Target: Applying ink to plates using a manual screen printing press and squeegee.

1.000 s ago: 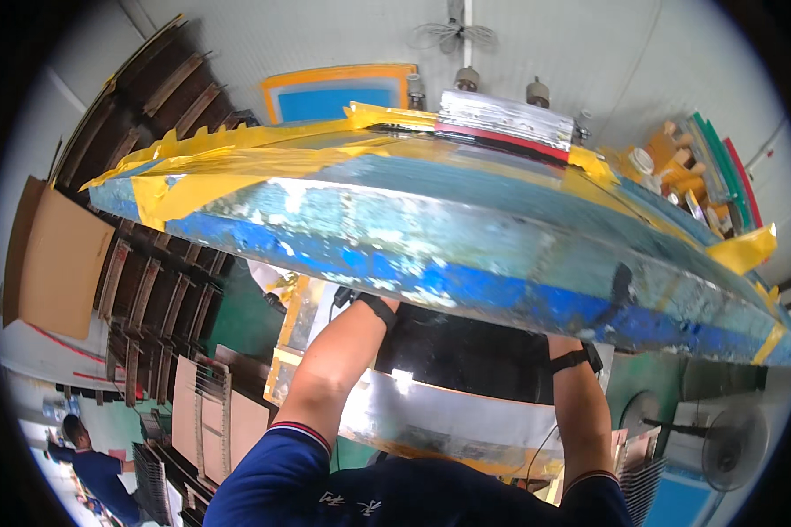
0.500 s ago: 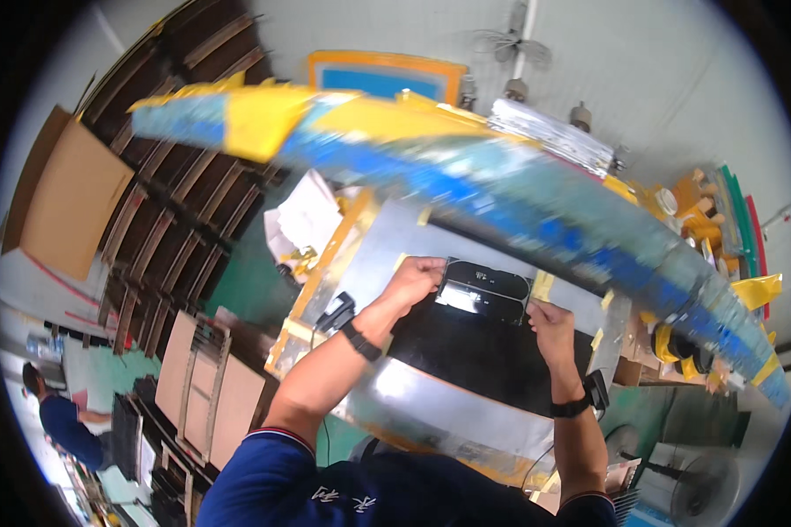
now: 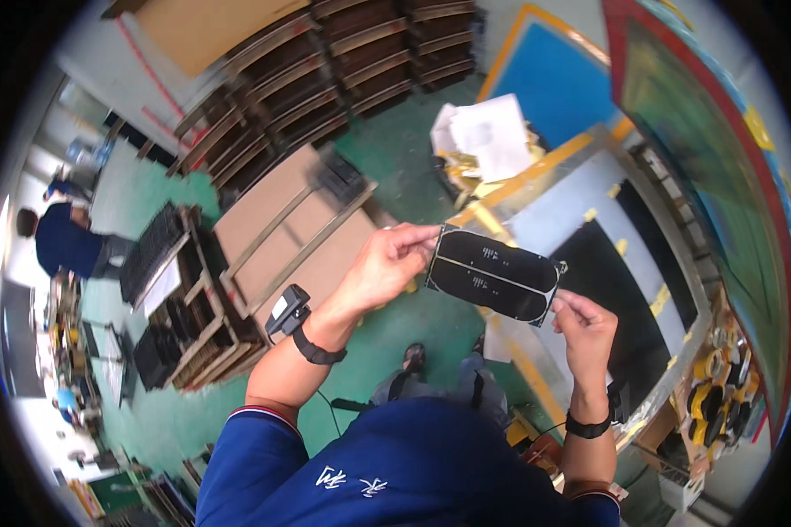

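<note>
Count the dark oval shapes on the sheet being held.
2: both on the black sheet pinched between left hand and right hand, one upper, one lower, side by side.

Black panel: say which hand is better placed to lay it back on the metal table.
Right, probably. The right hand pinches the black panel at the corner nearest the metal table, while the left hand grips the far edge, over the green floor.
</note>
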A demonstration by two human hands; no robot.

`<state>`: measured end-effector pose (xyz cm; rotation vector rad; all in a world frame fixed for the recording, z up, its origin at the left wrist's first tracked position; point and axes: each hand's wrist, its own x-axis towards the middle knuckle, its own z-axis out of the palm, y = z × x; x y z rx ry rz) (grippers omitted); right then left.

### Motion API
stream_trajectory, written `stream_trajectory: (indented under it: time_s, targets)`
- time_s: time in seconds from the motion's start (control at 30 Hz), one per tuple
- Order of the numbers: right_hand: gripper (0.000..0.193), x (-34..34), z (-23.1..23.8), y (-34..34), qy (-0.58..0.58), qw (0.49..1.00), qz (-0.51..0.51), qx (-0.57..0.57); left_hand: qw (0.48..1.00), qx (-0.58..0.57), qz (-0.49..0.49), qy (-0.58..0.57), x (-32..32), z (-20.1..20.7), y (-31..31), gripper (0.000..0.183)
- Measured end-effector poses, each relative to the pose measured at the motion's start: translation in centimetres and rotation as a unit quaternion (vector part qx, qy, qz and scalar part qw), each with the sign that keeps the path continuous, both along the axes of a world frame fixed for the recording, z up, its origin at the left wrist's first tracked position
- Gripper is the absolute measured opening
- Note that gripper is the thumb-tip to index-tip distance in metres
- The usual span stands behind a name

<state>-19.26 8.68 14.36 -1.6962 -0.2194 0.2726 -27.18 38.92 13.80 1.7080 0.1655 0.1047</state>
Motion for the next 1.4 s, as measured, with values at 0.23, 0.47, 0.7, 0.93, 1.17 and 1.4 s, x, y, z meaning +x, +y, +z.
stream_trajectory:
  time_s: [0.23,0.47,0.7,0.93,1.17,1.4]
  targets:
    - [0.017,-3.5,-1.0,7.3,0.037,0.995,0.088,-0.004,0.994,0.023,0.090,0.060,-9.5,0.6,5.6,0.036]
    - [0.017,-4.1,-2.6,10.4,0.101,0.985,0.141,0.026,0.978,0.057,0.146,0.136,-13.0,3.1,6.3,0.036]
    - [0.020,-4.1,-5.1,12.3,0.149,0.969,0.191,0.045,0.972,0.053,0.181,0.140,-14.4,1.4,7.3,0.036]
    - [0.031,-6.9,-9.0,17.5,0.128,0.961,0.241,0.049,0.955,0.107,0.218,0.170,-15.4,-3.2,12.3,0.035]
    - [0.056,-8.5,-15.0,27.6,0.030,0.947,0.319,0.005,0.949,0.169,0.248,0.092,-14.4,-11.7,23.7,0.046]
    - [0.062,-8.2,-22.2,37.0,-0.015,0.968,0.247,-0.029,0.952,0.225,0.208,0.009,-8.1,-18.0,33.8,0.047]
